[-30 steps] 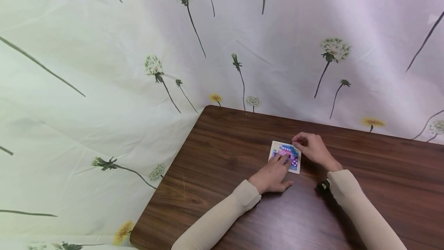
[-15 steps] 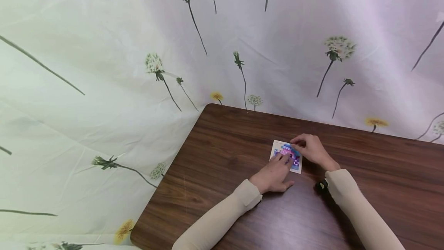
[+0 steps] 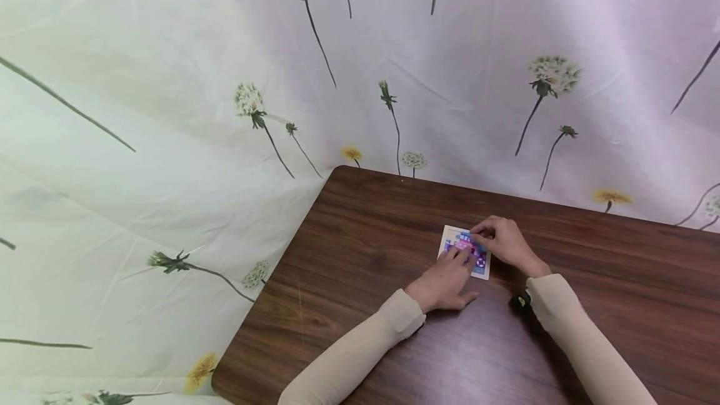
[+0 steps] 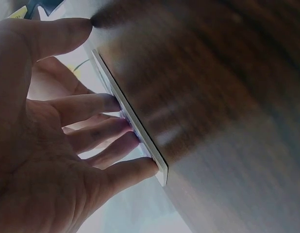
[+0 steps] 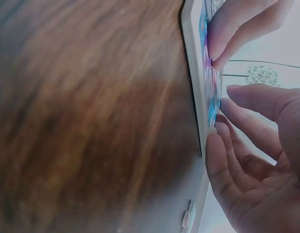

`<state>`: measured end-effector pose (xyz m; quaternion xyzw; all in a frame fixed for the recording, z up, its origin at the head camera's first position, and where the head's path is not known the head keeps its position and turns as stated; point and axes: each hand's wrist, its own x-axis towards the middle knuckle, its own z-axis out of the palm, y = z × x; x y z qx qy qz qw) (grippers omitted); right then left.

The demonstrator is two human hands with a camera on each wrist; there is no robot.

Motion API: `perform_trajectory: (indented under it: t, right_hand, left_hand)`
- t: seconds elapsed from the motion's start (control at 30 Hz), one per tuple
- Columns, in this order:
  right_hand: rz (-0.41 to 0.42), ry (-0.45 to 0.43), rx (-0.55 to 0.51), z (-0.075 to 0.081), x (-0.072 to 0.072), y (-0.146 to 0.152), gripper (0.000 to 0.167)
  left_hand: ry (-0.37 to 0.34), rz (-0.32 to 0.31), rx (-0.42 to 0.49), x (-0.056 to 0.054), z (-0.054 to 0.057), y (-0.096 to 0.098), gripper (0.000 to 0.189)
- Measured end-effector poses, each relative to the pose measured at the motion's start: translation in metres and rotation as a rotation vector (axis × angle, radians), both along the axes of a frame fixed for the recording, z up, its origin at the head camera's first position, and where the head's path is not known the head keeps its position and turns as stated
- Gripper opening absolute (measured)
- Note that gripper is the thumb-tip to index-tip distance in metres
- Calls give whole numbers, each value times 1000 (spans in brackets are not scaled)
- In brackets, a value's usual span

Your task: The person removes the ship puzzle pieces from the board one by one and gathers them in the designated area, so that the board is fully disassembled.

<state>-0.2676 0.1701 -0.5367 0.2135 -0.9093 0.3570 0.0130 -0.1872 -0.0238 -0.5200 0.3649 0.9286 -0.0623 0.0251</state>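
In the head view a small flat board (image 3: 450, 234) with a white rim and a blue, pink and purple picture lies on the brown table. My left hand (image 3: 441, 280) rests its fingertips on the board's near part, thumb out to the side on the table. The left wrist view shows its spread fingers (image 4: 116, 170) along the board's thin edge. At the far right corner my right hand (image 3: 503, 242) touches the board with bent fingers. In the right wrist view its thumb (image 5: 257, 99) is close to the index fingertip, with nothing clearly visible between them. My hands hide part of the picture.
The wood-grain table (image 3: 360, 224) has a rounded far left corner. White cloth (image 3: 169, 111) printed with dandelions hangs behind and left of it. A small dark device (image 3: 521, 302) sits under the right wrist. A small pale object (image 5: 189, 218), unclear in kind, shows low in the right wrist view.
My right hand has shifted slightly left, its fingertips farther over the board's corner. My left hand stays on the board. The head view has tilted a little.
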Motion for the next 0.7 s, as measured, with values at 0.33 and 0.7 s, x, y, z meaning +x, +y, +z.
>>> perform_trajectory:
  t: [0.33,0.7]
  right_hand:
    - [-2,-21,-7,1,1,-1,11]
    - [-11,-55,-24,4,4,-1,9]
  left_hand:
    - [-26,10,14,0,1,0,75]
    - [-28,13,25,0,1,2,75]
